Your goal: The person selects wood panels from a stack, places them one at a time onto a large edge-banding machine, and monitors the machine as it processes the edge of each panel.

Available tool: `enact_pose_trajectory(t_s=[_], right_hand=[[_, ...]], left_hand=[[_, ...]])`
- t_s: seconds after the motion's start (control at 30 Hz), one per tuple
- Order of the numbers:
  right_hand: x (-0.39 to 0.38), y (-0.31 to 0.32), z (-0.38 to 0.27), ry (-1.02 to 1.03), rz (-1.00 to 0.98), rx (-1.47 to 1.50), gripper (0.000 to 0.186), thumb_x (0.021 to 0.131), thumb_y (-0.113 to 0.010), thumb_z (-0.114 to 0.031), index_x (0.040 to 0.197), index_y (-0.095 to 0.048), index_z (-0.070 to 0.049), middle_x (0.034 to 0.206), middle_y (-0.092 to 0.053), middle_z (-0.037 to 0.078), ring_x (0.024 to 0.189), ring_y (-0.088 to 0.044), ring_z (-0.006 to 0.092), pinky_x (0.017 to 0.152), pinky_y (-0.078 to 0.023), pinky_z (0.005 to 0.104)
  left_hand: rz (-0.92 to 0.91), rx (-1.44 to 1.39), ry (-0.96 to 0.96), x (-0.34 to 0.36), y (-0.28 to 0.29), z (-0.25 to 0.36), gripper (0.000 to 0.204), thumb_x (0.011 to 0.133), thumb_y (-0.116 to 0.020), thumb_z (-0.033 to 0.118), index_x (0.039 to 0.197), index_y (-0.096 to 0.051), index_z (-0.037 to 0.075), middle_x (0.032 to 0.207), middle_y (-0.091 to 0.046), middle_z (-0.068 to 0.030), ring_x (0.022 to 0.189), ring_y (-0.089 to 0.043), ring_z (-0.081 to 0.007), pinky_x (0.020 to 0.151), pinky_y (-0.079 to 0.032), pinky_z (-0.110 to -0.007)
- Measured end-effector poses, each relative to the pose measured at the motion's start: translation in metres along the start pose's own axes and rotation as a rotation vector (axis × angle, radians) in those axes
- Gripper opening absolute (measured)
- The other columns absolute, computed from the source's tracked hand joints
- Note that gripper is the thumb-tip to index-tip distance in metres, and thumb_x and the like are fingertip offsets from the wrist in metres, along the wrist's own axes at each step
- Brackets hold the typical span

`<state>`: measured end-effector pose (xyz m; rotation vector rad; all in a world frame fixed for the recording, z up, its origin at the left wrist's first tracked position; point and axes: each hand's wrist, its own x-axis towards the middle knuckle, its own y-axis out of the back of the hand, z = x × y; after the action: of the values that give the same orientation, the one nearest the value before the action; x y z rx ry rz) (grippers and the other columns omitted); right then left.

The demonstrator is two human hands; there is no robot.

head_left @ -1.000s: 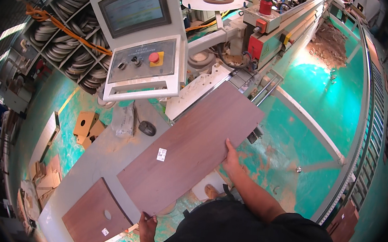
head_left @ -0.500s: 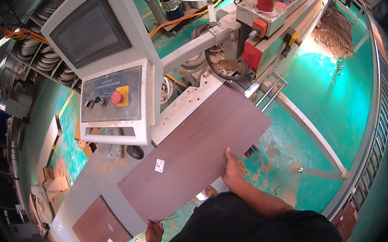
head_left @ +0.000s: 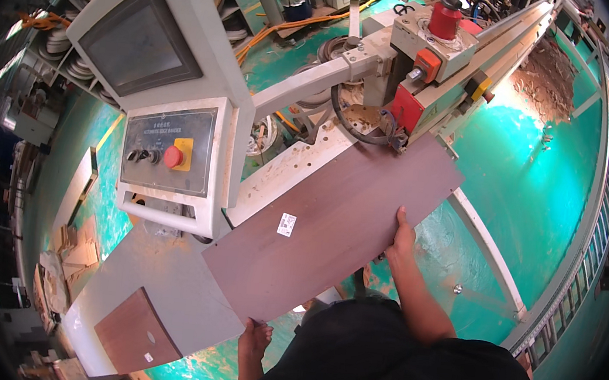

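The person's right hand [head_left: 405,239] holds the near edge of a brown rectangular wood-grain board [head_left: 339,212], the left hand [head_left: 254,339] touches the board's near corner, and a smaller brown four-sided panel [head_left: 135,328] lies on the grey tabletop [head_left: 169,272].

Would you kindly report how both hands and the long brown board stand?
Left hand at near corner; right hand on near edge, thumb on top. Long brown board partly over grey table. Red machine block close by far edge.
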<state>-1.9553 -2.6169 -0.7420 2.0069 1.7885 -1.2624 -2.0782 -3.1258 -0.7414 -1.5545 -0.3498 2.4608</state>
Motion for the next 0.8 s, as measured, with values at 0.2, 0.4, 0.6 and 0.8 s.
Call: enact_pose_trajectory(t_s=[0.2,0.4,0.6,0.8], right_hand=[[0.094,0.031,-0.029,0.084,-0.19,-0.016,0.062,0.102,-0.068,-0.042,0.146,-0.056,0.0,0.143,-0.061,0.011,0.128,-0.06,0.0266,0.113,-0.047,0.0419],[0.093,0.038,-0.05,0.279,-0.124,-0.252,0.07,0.108,-0.055,-0.047,0.153,-0.045,0.005,0.155,-0.052,0.017,0.137,-0.054,0.0309,0.118,-0.043,0.0447],[0.008,0.09,0.013,0.229,0.031,-0.316,0.088,0.109,-0.039,-0.063,0.166,-0.02,0.001,0.17,-0.029,0.024,0.152,-0.04,0.0372,0.122,-0.037,0.0459],[-0.023,0.171,0.094,-0.105,-0.072,-0.358,0.086,0.108,-0.042,-0.06,0.167,-0.022,-0.001,0.169,-0.032,0.02,0.156,-0.034,0.0323,0.126,-0.029,0.0409]], left_hand=[[-0.153,0.206,0.052,-0.011,-0.066,-0.004,0.067,0.104,-0.056,0.061,0.117,-0.064,-0.005,0.105,-0.076,-0.0211,0.091,-0.075,-0.0277,0.081,-0.06,-0.037],[-0.021,0.465,-0.073,-0.042,0.015,0.022,0.068,0.1,-0.063,0.061,0.111,-0.07,-0.006,0.096,-0.078,-0.0201,0.082,-0.078,-0.0269,0.076,-0.065,-0.037],[0.393,-0.377,-0.227,-0.059,0.271,0.011,0.048,0.109,-0.046,0.042,0.121,-0.059,-0.003,0.108,-0.073,-0.0241,0.096,-0.073,-0.0347,0.088,-0.062,-0.045],[0.57,-0.365,-0.473,-0.045,0.342,0.098,0.1,0.098,-0.051,0.076,0.144,-0.04,-0.012,0.119,-0.065,-0.0306,0.101,-0.072,-0.0411,0.085,-0.065,-0.049]])
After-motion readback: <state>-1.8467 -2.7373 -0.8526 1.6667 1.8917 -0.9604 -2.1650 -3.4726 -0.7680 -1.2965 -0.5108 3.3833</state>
